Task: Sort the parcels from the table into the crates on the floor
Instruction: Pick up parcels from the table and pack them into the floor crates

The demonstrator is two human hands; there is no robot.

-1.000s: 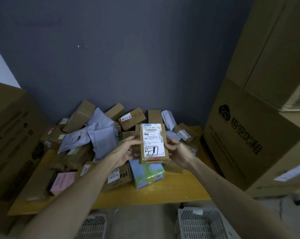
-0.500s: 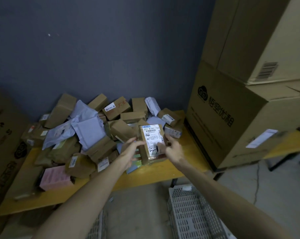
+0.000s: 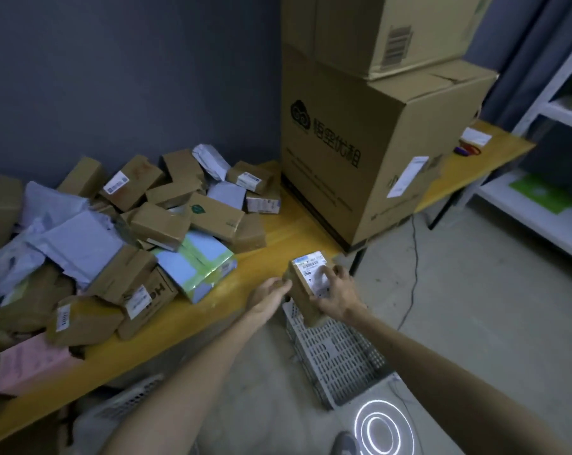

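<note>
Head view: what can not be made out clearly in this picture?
All in the head view:
- held parcel: label print too small, blurred, partly covered by the right hand.
- white crate: one side behind the right forearm.
- second crate, lower left: blurred, mostly under the table.

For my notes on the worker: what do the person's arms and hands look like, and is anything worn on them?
The left forearm and the right forearm are bare to the frame's edge; no sleeve shows. The left hand and the right hand wear no gloves. I see no watch, band or ring, though the picture is slightly blurred.
</note>
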